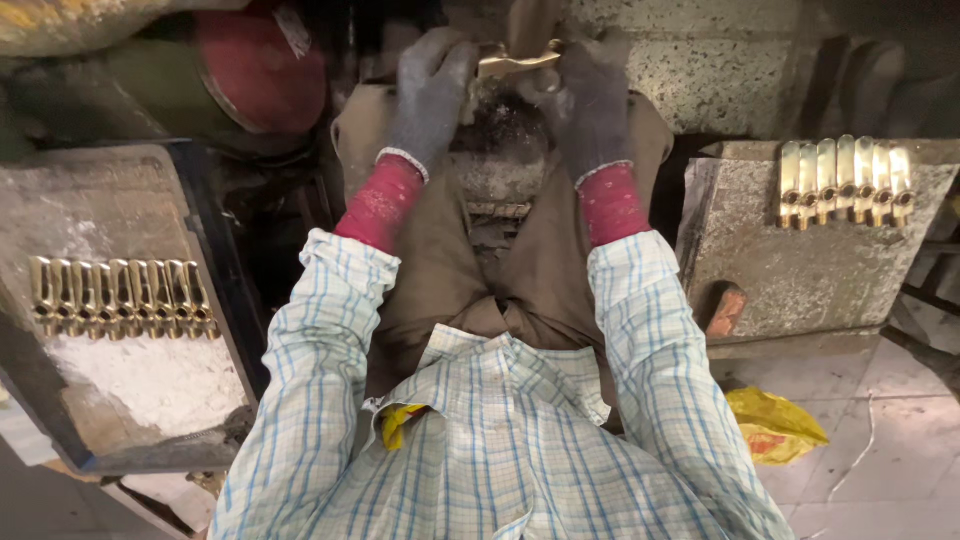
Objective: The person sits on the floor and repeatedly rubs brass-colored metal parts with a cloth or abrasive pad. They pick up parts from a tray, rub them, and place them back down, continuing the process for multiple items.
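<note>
Two gloved hands, left hand (432, 92) and right hand (590, 100), pinch one brass piece (515, 62) at the wheel; seven lie right (846, 180), eight left (122, 296).

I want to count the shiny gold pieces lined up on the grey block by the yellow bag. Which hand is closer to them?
Right. The right hand is beside the row of brass pieces, though apart; the left hand is farther, across the brass piece both hands grip.

I'm looking down into a small metal workshop: rows of brass castings (122, 295) lie along the edge of a gritty stone block (90, 210), more brass pieces (846, 180) sit on another block's (800, 270) top edge, everything dusty.
</note>
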